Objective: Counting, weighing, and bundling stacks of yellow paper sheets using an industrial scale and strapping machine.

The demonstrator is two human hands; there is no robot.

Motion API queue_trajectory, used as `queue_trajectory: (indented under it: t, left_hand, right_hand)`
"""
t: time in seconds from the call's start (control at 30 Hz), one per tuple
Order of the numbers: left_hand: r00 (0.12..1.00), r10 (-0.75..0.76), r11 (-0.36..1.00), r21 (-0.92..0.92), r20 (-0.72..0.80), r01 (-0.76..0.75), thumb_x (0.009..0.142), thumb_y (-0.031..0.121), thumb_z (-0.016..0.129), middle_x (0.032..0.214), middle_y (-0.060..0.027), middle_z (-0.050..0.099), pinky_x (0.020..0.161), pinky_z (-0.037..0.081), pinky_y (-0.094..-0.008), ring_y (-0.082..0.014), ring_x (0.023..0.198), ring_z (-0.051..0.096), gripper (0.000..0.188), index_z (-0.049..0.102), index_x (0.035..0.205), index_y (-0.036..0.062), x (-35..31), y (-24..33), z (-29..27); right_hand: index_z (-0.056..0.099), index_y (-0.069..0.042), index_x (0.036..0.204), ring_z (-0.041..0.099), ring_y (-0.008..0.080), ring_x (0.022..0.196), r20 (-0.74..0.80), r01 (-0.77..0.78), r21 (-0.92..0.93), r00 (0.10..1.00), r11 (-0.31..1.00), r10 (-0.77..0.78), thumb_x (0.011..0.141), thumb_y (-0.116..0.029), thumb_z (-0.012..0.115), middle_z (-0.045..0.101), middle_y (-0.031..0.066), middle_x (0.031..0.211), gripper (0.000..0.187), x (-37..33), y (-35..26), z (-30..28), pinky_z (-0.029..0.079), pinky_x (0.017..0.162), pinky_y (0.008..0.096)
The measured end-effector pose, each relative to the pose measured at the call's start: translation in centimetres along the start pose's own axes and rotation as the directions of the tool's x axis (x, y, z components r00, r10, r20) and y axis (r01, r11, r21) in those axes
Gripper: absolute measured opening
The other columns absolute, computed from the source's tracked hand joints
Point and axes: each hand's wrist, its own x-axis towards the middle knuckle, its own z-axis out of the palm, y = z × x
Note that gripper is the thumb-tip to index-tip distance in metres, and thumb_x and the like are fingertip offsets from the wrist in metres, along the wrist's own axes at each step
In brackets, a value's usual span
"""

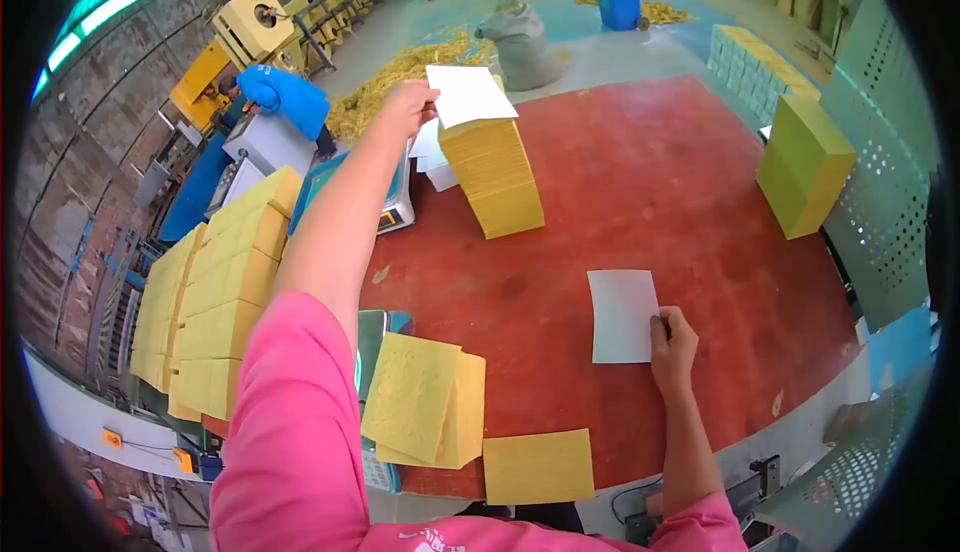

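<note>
- Pink sleeve (290, 422) fills the foreground.
- Left hand (408, 109) pinches a white sheet (470, 97) over the yellow stack (495, 177), perhaps to align it.
- Right hand (676, 345) holds a pale sheet (622, 317) edgewise, seemingly keeping it flat.

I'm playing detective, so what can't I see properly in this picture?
In the head view:
Underside of the pale rectangular paper sheet in the right hand: it faces away.
Part of the blue-and-white scale: behind the left forearm.
Most of the teal keypad device: under rough yellow rectangular sheets.
Inside of the bulging grey sack: hidden by its sides.
Hands of the blue-jacketed person: too small.
</note>
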Motion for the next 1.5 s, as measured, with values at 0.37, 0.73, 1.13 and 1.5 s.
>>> queue_trajectory:
  t: [0.37,0.73,1.13,1.5]
  left_hand:
    - [0.997,-0.023,0.949,0.315,0.075,-0.002,0.088,0.009,0.063,0.079,0.0052,0.060,0.052,0.038,-0.0219,-0.0065,0.066,0.052,0.015,0.067,0.103,0.0092,3.9,-1.4,3.3]
    - [0.999,-0.002,0.921,0.389,0.032,-0.010,0.083,0.011,0.070,0.086,0.0001,0.061,0.056,0.043,-0.0238,-0.0095,0.072,0.054,0.047,0.060,0.129,0.0076,2.5,-1.0,4.3]
    - [0.806,0.531,-0.005,0.952,0.263,-0.307,0.099,0.045,0.041,0.137,-0.0183,0.053,0.108,0.036,-0.0391,-0.0316,0.126,0.051,0.056,0.051,0.138,0.0060,9.9,-3.2,9.0]
    - [0.917,0.117,0.785,0.530,0.381,-0.320,0.100,0.045,0.040,0.134,-0.0095,0.056,0.103,0.038,-0.0338,-0.0183,0.121,0.052,0.054,0.051,0.137,0.0075,-2.1,-3.8,15.1]
  right_hand:
    - [0.060,-0.002,0.092,0.048,0.0094,0.063,0.008,-0.045,-0.055,0.999,0.997,0.045,0.092,-0.001,0.057,0.054,0.0027,0.069,0.004,1.6,1.3,-1.5,0.043,0.061,0.0242]
    - [0.060,-0.002,0.091,0.052,0.0112,0.064,0.018,-0.080,-0.078,0.997,0.994,0.081,0.091,0.001,0.057,0.056,0.0050,0.071,0.003,1.6,1.1,-1.5,0.044,0.062,0.0254]
    - [0.060,0.000,0.091,0.043,0.0041,0.063,-0.040,-0.089,0.056,0.995,0.994,0.091,0.093,0.000,0.055,0.050,-0.0024,0.069,0.006,2.1,0.6,-1.2,0.037,0.057,0.0210]
    - [0.061,0.001,0.094,0.049,0.0079,0.076,-0.196,-0.211,0.542,0.909,0.813,0.367,0.093,-0.005,0.053,0.058,-0.0003,0.083,0.010,2.7,1.8,-3.2,0.041,0.070,0.0246]
